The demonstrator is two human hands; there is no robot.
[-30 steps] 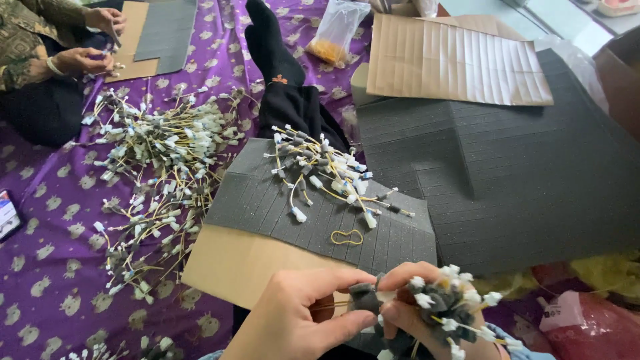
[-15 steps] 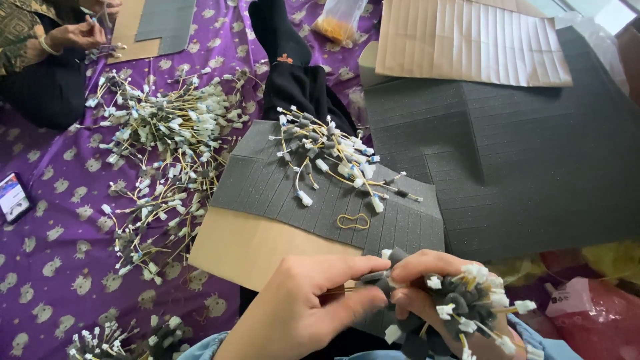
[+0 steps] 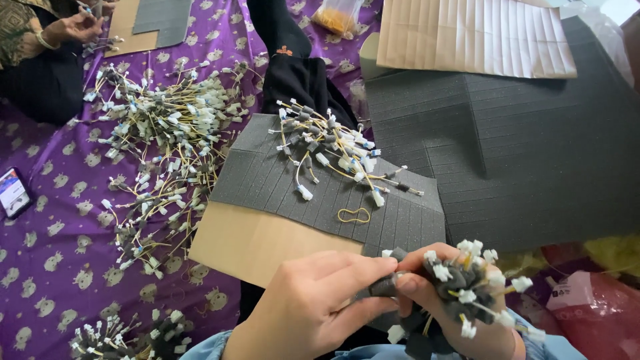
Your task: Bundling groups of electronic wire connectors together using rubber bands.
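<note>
Lying on the grey foam sheet (image 3: 267,180) are loose wire connectors (image 3: 333,150) and a rubber band (image 3: 353,215). Both hands grip one bundle (image 3: 460,287): left hand (image 3: 313,307) pinching its foam end, right hand (image 3: 460,313) wrapped around it.

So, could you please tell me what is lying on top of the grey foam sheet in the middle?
A pile of short wires and a rubber band lie on the foam sheet; cardboard shows underneath.
</note>
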